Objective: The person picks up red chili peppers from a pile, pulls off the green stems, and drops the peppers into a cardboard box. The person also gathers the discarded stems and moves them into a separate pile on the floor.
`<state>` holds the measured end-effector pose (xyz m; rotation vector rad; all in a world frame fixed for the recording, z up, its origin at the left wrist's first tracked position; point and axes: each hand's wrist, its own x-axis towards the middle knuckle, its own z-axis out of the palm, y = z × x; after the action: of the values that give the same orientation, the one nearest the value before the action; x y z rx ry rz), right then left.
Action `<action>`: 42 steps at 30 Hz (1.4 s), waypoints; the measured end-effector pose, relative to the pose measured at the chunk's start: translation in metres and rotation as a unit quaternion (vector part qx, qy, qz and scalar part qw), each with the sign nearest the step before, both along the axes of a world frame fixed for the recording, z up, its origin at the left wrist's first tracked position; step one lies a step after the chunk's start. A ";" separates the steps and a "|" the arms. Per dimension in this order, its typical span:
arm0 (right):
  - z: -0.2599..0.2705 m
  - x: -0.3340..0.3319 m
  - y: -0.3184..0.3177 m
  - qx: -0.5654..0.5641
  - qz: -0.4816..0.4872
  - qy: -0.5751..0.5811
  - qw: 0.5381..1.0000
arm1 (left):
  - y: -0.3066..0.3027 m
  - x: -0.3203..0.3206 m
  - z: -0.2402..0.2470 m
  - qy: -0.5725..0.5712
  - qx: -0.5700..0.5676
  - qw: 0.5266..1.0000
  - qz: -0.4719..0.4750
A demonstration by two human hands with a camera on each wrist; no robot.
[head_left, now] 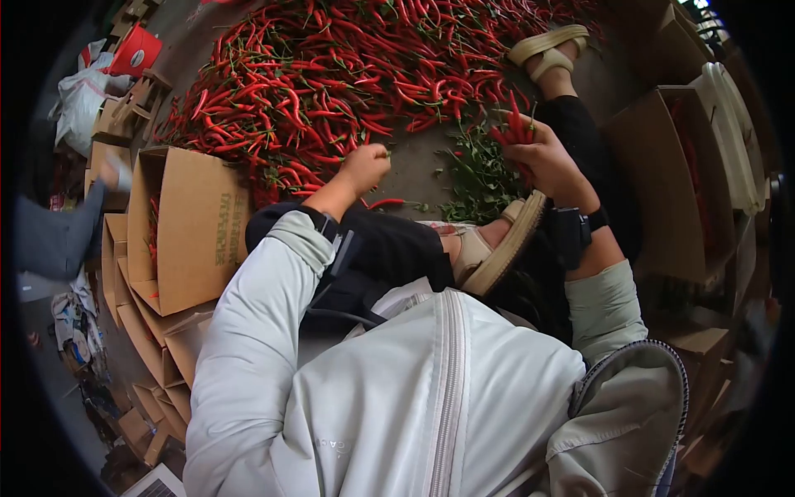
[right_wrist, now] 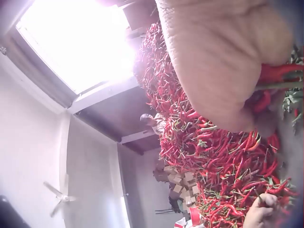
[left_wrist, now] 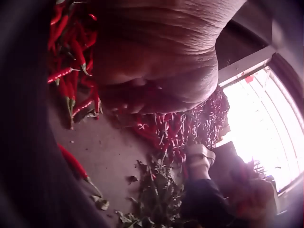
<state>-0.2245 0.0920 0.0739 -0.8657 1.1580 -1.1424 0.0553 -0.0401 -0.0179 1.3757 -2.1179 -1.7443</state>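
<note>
In the head view my right hand (head_left: 546,161) grips a bunch of red chili peppers (head_left: 518,128), their tips standing up past the fingers. The same bunch shows partly under the palm in the right wrist view, as red chilies (right_wrist: 280,73). My left hand (head_left: 364,168) is over the near edge of the large chili pile (head_left: 331,74), fingers curled in. A small green bit shows at its fingertips; I cannot tell whether the fingers hold it. The left palm (left_wrist: 156,57) hides most of the fingers in the left wrist view. One loose chili (head_left: 386,202) lies on the floor below this hand.
Green leaves (head_left: 480,174) lie heaped between the hands. An open cardboard box (head_left: 203,224) stands on the left, another box (head_left: 662,182) with chilies on the right. My sandalled foot (head_left: 505,244) is close before me. A red bucket (head_left: 135,51) stands at far left.
</note>
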 end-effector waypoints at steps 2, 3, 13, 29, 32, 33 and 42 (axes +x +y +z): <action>0.005 0.009 -0.002 -0.001 -0.012 0.015 1.000 | 0.017 0.002 0.005 -0.089 -0.143 0.985 -0.048; 0.006 0.012 -0.002 -0.002 -0.024 0.028 0.999 | 0.026 0.002 0.003 -0.134 -0.189 0.964 -0.129; -0.004 0.005 -0.001 0.039 0.035 0.065 0.996 | 0.033 -0.011 -0.017 -0.248 -0.296 0.853 -0.350; -0.002 0.094 0.007 0.006 -0.055 -0.008 0.998 | 0.097 -0.078 0.081 0.508 0.299 0.759 0.278; 0.001 0.094 0.013 0.003 -0.046 0.010 0.999 | 0.104 -0.079 0.091 0.523 0.312 0.750 0.260; 0.002 0.097 0.015 -0.016 -0.054 -0.001 0.998 | 0.106 -0.078 0.096 0.529 0.312 0.747 0.255; 0.024 0.087 0.040 -0.056 -0.067 0.012 0.996 | 0.128 -0.072 0.137 0.501 0.328 0.791 0.129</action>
<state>-0.1376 0.1324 0.0982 -0.8997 1.1952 -1.3202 -0.0170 0.0879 0.1195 0.4525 -0.7512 -2.3760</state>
